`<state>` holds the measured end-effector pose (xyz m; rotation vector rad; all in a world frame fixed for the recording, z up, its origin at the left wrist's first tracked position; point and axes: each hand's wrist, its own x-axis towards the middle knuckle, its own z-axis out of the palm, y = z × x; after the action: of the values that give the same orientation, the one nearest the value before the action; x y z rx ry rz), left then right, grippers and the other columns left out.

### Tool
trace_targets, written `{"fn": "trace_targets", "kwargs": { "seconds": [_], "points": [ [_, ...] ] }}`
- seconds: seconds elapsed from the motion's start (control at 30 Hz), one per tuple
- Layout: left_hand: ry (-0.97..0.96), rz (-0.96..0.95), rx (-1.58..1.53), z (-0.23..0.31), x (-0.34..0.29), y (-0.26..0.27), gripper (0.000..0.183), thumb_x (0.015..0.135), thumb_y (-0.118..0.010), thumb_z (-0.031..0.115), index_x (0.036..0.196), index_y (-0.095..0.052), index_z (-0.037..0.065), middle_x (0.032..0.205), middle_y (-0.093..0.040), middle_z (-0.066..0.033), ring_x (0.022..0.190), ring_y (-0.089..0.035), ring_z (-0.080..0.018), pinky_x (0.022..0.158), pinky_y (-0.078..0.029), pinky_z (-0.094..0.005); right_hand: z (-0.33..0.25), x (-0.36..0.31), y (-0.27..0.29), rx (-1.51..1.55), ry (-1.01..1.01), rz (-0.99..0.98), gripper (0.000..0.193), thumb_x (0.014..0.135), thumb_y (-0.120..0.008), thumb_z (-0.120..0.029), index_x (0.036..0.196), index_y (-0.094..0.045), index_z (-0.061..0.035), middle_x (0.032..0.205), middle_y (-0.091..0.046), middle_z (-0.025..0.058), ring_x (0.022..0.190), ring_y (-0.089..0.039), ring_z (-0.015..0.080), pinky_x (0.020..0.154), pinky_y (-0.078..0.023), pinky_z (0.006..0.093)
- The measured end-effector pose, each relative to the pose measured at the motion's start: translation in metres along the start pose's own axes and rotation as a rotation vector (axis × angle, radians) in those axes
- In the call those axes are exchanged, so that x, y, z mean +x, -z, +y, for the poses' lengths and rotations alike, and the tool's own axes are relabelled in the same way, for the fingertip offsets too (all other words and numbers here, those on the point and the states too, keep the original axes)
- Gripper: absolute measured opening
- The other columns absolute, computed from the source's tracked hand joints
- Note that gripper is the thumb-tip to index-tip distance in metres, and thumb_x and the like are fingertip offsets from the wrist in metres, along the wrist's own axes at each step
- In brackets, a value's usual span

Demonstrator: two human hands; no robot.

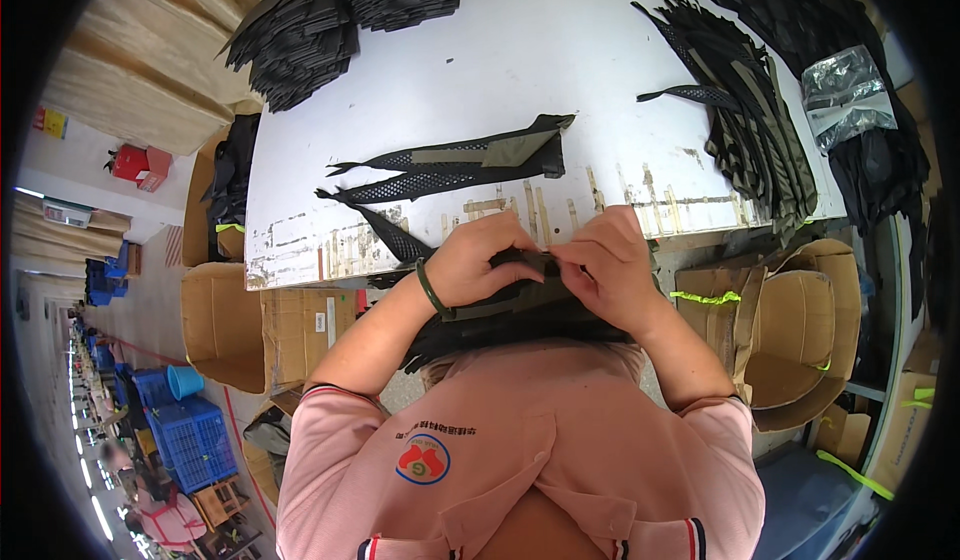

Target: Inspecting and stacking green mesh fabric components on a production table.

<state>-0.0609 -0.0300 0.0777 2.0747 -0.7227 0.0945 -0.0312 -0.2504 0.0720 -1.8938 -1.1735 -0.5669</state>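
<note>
At the table's near edge, my left hand (478,260), with a green bangle on its wrist, and my right hand (608,260) come close together. Both pinch the edge of a dark fabric piece (530,260) between thumb and fingers; most of it is hidden by the hands. Under them a stack of black fabric pieces (510,328) lies across my lap. Just beyond, black mesh strips with olive patches (430,172) lie joined at their right end on the white table (560,55). Another mesh end (392,235) hangs toward the near edge by my left wrist.
Stacks of black pieces (300,45) sit at the far left. A long pile of mesh and olive strips (750,110) lies on the right, beside a clear plastic bag (848,95). Cardboard boxes stand left (222,325) and right (795,330) below the table. A person (165,510) sits far left.
</note>
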Motion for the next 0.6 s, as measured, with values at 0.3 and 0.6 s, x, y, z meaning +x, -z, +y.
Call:
{"fn": "trace_targets", "kwargs": {
  "seconds": [0.3,0.6],
  "points": [
    [0.133,0.097,-0.201,0.000,0.006,-0.005,0.014,0.078,-0.074,0.009,0.082,-0.063,0.002,0.074,-0.060,-0.0075,0.067,-0.056,-0.0182,0.061,-0.044,-0.0292,0.006,-0.006,0.004,0.206,-0.257,0.039,0.019,0.069,-0.071,0.000,0.086,-0.065,-0.0053,0.083,-0.058,0.0048,0.075,-0.054,0.0236,0.071,-0.042,0.0340],
    [0.392,0.045,-0.312,-0.002,0.012,-0.013,0.015,0.084,-0.069,0.012,0.085,-0.060,0.000,0.072,-0.056,-0.0070,0.066,-0.050,-0.0116,0.060,-0.042,-0.0264,-0.003,-0.005,-0.011,0.344,-0.600,-0.085,0.021,0.090,-0.062,-0.010,0.106,-0.051,-0.0019,0.082,-0.062,0.0139,0.074,-0.062,0.0275,0.068,-0.050,0.0337]
  ]
}}
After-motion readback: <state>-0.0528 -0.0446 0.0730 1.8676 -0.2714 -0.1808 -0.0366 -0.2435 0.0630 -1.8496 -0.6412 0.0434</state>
